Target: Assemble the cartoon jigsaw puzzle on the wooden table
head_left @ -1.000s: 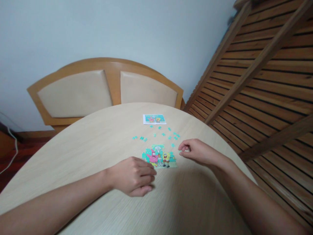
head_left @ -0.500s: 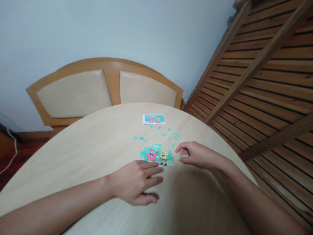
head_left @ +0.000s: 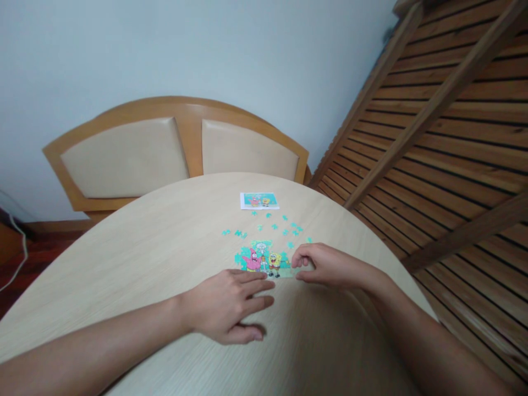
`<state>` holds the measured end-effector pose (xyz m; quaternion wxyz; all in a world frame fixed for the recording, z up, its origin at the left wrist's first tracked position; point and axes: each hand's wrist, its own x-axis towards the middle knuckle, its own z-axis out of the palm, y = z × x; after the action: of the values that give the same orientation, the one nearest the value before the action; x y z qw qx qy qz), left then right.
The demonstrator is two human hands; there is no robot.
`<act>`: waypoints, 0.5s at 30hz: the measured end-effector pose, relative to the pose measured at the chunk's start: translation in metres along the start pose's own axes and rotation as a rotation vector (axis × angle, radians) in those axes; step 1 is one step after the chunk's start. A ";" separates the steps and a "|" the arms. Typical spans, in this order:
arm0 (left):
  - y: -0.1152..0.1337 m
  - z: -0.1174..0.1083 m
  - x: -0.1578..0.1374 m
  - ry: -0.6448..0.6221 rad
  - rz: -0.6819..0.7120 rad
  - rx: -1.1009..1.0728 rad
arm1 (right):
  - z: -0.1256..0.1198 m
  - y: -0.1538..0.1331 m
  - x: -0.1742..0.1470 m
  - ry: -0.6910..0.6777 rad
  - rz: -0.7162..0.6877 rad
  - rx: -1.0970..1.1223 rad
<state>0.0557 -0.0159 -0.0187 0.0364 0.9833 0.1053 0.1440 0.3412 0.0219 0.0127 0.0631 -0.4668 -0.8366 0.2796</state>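
Observation:
A partly joined jigsaw puzzle (head_left: 263, 258) with a pink starfish, a squid-like figure and a yellow sponge character lies on the table. My left hand (head_left: 237, 302) rests flat with fingers spread, its fingertips at the puzzle's lower edge. At the puzzle's right edge is my right hand (head_left: 315, 264), its fingers curled and the thumb held apart from them. I see nothing between them. Several loose turquoise puzzle pieces (head_left: 274, 226) are scattered beyond the puzzle, with one piece (head_left: 309, 240) just above my right hand.
A reference picture card (head_left: 259, 201) lies behind the loose pieces on the round wooden table (head_left: 165, 236). Past the far edge stands a bench with a padded backrest (head_left: 124, 157). A slatted wooden panel (head_left: 433, 126) leans on the right.
My right hand has moved slightly left and toward me, closer onto the puzzle's right edge, uncovering a loose piece above it. My left hand stays in place.

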 end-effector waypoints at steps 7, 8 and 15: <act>0.001 -0.001 0.000 -0.012 -0.005 -0.005 | 0.002 -0.003 0.002 0.011 -0.014 0.018; 0.001 -0.001 0.000 -0.017 -0.006 -0.004 | 0.002 -0.003 0.002 0.011 -0.011 0.022; 0.000 -0.001 0.001 -0.028 -0.009 -0.006 | 0.001 -0.001 0.002 0.016 -0.022 0.017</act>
<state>0.0561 -0.0158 -0.0174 0.0415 0.9846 0.1088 0.1305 0.3384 0.0228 0.0121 0.0766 -0.4594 -0.8387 0.2823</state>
